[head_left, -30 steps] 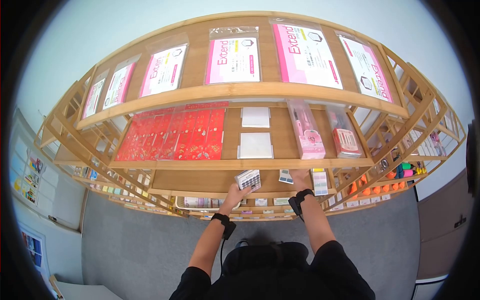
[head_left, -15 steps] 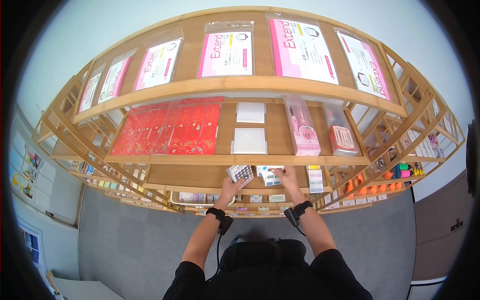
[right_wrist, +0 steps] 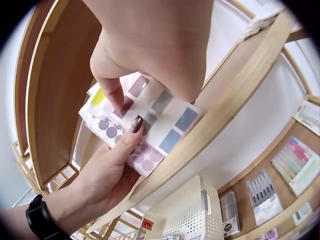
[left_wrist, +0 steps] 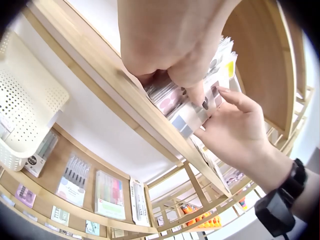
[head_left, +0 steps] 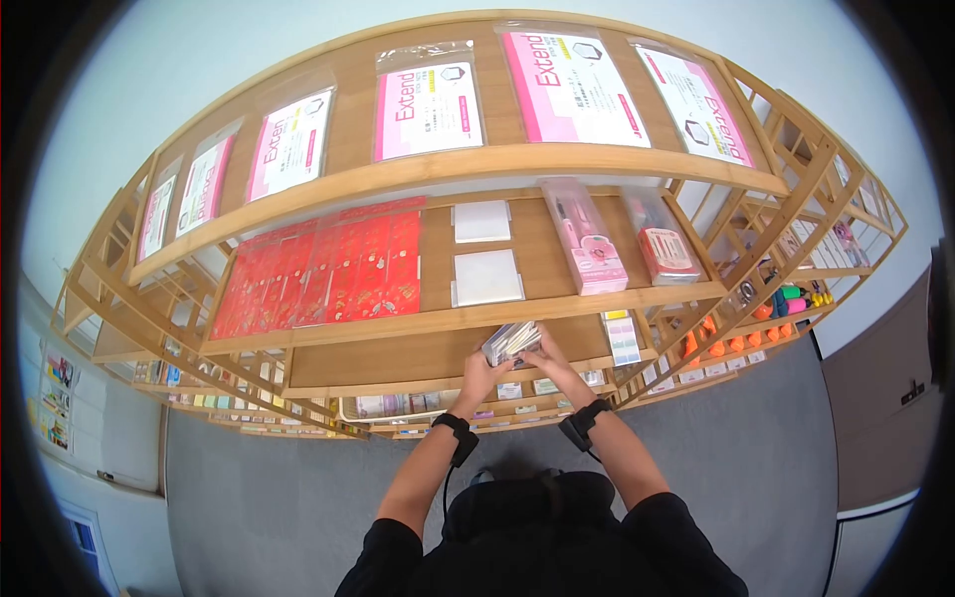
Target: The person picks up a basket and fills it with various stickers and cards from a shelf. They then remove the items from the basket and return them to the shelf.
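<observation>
Holding a small stack of sticker packs (head_left: 511, 341) together at the front edge of the third shelf (head_left: 398, 363), both hands share the work: the left hand (head_left: 481, 373) has its grip around the stack from below and the right hand (head_left: 548, 360) pinches the top pack. The packs seem gathered but not yet laid flat on the shelf, though the head view is too small to be sure.
</observation>
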